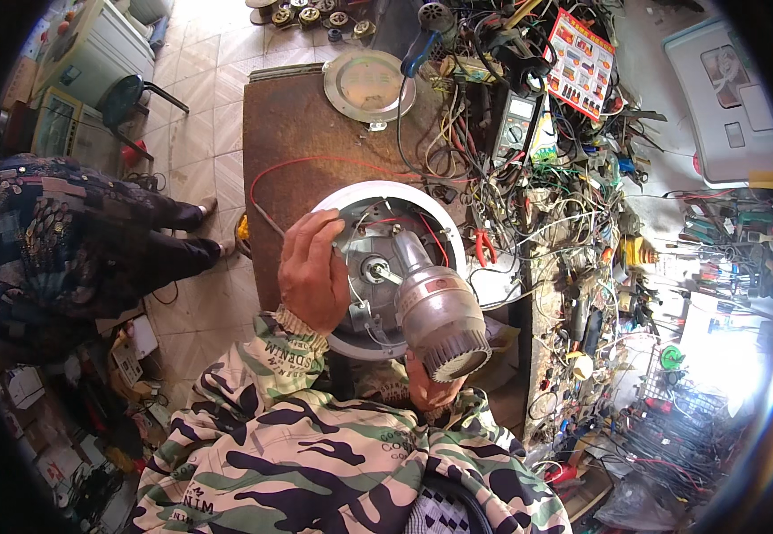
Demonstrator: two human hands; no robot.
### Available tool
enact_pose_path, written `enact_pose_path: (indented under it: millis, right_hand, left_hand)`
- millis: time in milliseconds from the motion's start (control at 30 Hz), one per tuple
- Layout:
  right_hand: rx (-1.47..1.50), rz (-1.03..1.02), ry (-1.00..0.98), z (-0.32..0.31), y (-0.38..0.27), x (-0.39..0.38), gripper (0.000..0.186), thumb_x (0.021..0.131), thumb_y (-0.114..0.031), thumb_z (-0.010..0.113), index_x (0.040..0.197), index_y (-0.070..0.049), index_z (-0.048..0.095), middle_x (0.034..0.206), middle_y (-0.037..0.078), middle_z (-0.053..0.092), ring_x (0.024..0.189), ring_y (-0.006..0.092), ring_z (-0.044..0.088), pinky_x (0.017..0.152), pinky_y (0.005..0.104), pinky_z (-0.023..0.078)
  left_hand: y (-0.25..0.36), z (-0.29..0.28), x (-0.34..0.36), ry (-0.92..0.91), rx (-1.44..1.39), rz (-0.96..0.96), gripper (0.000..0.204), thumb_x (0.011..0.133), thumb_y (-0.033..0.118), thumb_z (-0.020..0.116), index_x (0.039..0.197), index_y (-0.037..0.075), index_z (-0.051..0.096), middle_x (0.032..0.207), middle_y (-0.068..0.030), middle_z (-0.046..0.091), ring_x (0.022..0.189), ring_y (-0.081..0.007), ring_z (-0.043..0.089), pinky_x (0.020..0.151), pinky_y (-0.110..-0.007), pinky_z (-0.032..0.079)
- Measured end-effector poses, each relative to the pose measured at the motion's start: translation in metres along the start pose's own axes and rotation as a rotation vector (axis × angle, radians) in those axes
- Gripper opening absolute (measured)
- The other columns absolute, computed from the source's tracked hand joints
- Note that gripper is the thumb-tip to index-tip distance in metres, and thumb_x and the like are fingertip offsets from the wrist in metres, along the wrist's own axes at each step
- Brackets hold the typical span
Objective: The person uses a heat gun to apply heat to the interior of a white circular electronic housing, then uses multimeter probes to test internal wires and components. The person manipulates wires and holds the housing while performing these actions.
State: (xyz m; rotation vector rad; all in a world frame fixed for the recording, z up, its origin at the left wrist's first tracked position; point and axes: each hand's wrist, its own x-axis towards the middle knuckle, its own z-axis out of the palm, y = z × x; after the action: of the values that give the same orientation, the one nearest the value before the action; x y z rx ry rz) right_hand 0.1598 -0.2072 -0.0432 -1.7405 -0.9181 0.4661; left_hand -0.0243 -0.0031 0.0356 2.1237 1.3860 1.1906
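A round white-rimmed appliance housing lies on the bench with its inside exposed, showing a metal hub, brackets and red and pale wires. My left hand rests against its left side, fingers stretched out over the rim; the thumb is mostly hidden. Over the housing's right part, a silver heat gun tilts with its narrow nozzle toward the upper left, inside the rim. My right hand is closed on the heat gun from below; the gun's body covers most of the fingers.
A round metal cover plate lies on the brown bench top. Tangled cables, a multimeter and red-handled pliers crowd the right side. On the left, another person stands near a dark stool.
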Motion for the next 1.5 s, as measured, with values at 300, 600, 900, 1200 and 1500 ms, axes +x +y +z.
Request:
enact_pose_path:
  millis: [300, 600, 900, 1200, 1500]
  right_hand:
    - [-0.021, -0.001, 0.009, -0.003, 0.002, -0.007, 0.088, 0.077, -0.029, 0.089, 0.147, 0.003, 0.046, 0.14, 0.021, 0.057, 0.126, 0.0345, 0.058, 0.107, 0.0447, 0.045]
    - [-0.035, -0.013, 0.026, -0.003, 0.003, -0.011, 0.093, 0.075, -0.031, 0.09, 0.149, 0.003, 0.044, 0.143, 0.021, 0.056, 0.129, 0.0355, 0.057, 0.109, 0.0456, 0.044]
    - [-0.056, -0.02, 0.036, -0.004, 0.004, -0.016, 0.098, 0.073, -0.033, 0.09, 0.151, 0.003, 0.043, 0.145, 0.022, 0.054, 0.131, 0.0366, 0.055, 0.112, 0.0465, 0.042]
    - [-0.073, -0.026, 0.057, -0.003, 0.006, -0.021, 0.103, 0.071, -0.035, 0.091, 0.153, 0.002, 0.041, 0.148, 0.022, 0.052, 0.134, 0.0377, 0.054, 0.114, 0.0475, 0.041]
    - [-0.094, -0.024, 0.064, -0.004, 0.011, -0.028, 0.108, 0.069, -0.037, 0.092, 0.155, 0.002, 0.039, 0.15, 0.023, 0.051, 0.137, 0.0387, 0.052, 0.116, 0.0484, 0.04]
  left_hand:
    - [0.0, -0.001, -0.002, -0.005, -0.046, -0.028, 0.041, 0.085, -0.009, 0.057, 0.124, -0.002, 0.064, 0.132, -0.0214, 0.065, 0.127, -0.0442, 0.059, 0.11, -0.051, 0.046]
    - [-0.002, 0.0, -0.001, 0.015, -0.012, -0.001, 0.042, 0.082, -0.007, 0.057, 0.123, -0.004, 0.065, 0.129, -0.02, 0.066, 0.124, -0.042, 0.061, 0.109, -0.05, 0.048]
    - [-0.002, 0.0, -0.001, 0.011, -0.012, -0.006, 0.042, 0.082, -0.006, 0.058, 0.123, -0.004, 0.065, 0.129, -0.0204, 0.066, 0.125, -0.042, 0.06, 0.109, -0.05, 0.049]
    - [-0.003, 0.0, -0.002, 0.013, -0.018, -0.006, 0.041, 0.082, -0.006, 0.058, 0.123, -0.004, 0.065, 0.129, -0.0204, 0.066, 0.125, -0.0419, 0.061, 0.109, -0.05, 0.049]
    - [-0.003, 0.0, -0.002, 0.02, -0.013, -0.01, 0.04, 0.083, -0.006, 0.057, 0.122, -0.004, 0.065, 0.128, -0.0204, 0.066, 0.124, -0.0417, 0.061, 0.109, -0.049, 0.049]
